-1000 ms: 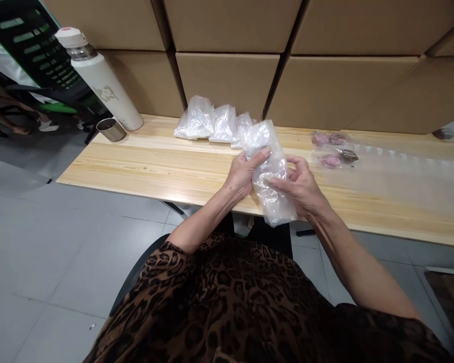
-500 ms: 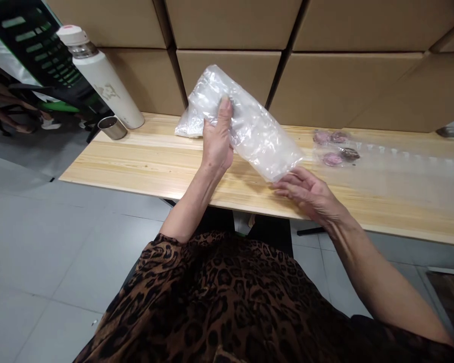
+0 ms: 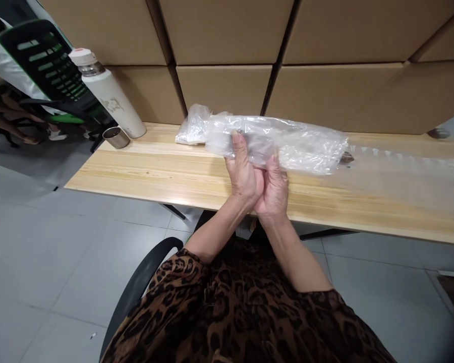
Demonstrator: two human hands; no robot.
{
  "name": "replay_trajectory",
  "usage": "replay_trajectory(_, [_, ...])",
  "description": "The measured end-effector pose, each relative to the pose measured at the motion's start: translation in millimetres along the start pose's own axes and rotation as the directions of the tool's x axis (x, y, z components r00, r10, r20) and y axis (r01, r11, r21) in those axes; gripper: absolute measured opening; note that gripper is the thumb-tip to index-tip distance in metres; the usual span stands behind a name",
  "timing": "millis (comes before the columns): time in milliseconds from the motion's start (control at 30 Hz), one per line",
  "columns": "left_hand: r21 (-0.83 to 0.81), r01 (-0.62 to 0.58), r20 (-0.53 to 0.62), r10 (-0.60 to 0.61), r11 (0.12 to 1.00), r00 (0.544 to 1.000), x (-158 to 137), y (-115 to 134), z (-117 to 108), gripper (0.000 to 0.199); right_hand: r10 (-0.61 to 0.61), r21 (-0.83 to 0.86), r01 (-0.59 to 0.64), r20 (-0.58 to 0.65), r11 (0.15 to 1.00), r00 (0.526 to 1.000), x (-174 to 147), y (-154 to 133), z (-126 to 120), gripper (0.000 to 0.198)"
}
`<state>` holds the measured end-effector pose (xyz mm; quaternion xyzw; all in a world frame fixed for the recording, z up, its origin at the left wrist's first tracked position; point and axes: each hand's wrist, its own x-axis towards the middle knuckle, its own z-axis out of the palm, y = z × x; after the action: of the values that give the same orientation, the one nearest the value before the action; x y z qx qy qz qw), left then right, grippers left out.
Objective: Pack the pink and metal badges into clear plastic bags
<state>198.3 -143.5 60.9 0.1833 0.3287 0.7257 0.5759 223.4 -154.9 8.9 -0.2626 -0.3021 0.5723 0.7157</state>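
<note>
A clear plastic bag [image 3: 306,143], folded into a long bundle, lies crosswise above the table in both of my hands. My left hand [image 3: 244,174] grips it near its middle, thumb on top and fingers hidden beneath. Close against it, my right hand [image 3: 274,189] holds the same bundle, its thumb also on the plastic. Behind the left end rests another crumpled clear plastic bag [image 3: 192,126] on the table. Past the bundle's right end a small dark brown piece [image 3: 347,158] shows; the pink pieces near it are hidden now.
On the wooden table [image 3: 155,171] stand a white thermos bottle [image 3: 115,98] and a small metal cup [image 3: 116,137] at the left. Clear plastic sheeting [image 3: 408,176] covers the right side. Stacked cardboard boxes [image 3: 227,91] wall off the back. A green-black chair [image 3: 41,55] is at far left.
My right hand has moved left from the bundle's lower corner to beside my left hand. The bundle has turned from slanting to nearly level and shifted right, covering the pink pieces.
</note>
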Motion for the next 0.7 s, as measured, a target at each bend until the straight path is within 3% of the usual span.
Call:
replay_trajectory(167, [-0.138,-0.029,-0.052,0.022,0.99,0.998,6.8,5.9,-2.2,0.044,-0.119,0.113,0.137,-0.153,0.984,0.981,7.5,-5.8,-34.2,0.021])
replay_trajectory(433, [-0.132,0.011,-0.021,-0.014,0.991,1.0,4.0,-8.9,-2.6,0.048,-0.118,0.066,0.142,-0.288,0.988,0.951,10.5,-12.8,-59.5,0.021])
replay_trajectory(533, [-0.116,-0.023,-0.074,0.014,0.993,0.997,7.8,5.0,-11.2,0.049,-0.16,0.009,0.178,-0.4,0.984,0.903,17.5,-23.1,-80.6,0.021])
replay_trajectory(600, [-0.086,-0.129,-0.121,0.119,0.988,0.986,14.6,21.1,-20.3,0.048,-0.237,-0.083,0.225,-0.47,0.971,0.85,21.9,-39.2,-99.0,0.026])
replay_trajectory(667, [-0.09,-0.221,-0.098,0.212,0.971,0.972,21.3,34.7,-28.5,0.046,-0.338,-0.232,0.259,-0.429,0.937,0.838,23.3,-60.6,-111.9,0.028])
replay_trajectory(700, [-0.101,-0.236,-0.07,0.23,0.966,0.971,23.4,38.2,-31.3,0.043,-0.375,-0.308,0.271,-0.359,0.912,0.855,22.8,-71.8,-114.4,0.027])
